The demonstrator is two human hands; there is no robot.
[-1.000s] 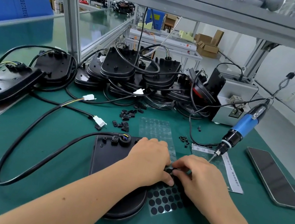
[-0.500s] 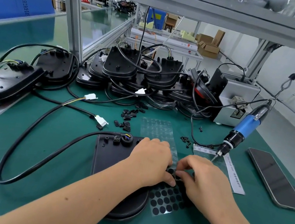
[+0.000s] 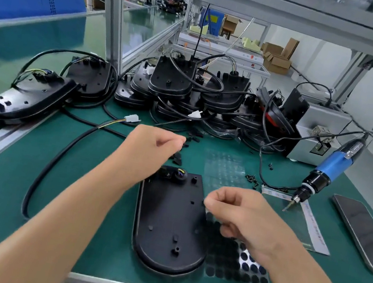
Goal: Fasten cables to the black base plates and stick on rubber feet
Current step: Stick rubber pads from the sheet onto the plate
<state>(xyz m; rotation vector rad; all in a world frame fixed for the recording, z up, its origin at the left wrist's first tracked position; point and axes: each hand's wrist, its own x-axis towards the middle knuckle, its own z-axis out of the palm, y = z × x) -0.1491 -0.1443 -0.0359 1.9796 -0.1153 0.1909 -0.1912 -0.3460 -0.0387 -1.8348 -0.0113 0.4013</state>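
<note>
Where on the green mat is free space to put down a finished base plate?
One bare patch lies left of the base plate, inside and in front of the black cable loop. Another lies along the near edge, right of the rubber-foot sheet, below the phone. The back is crowded with stacked plates, and small clips and screws are scattered mid-mat.

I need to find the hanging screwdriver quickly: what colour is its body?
Blue, with a black nose: the electric screwdriver hangs at the bench's right, clearest in the head view.

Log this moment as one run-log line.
left hand: raised over clips, fingertips pinched, contents unclear | right hand: curled above rubber feet sheet | base plate: flat on mat, cable attached
</note>
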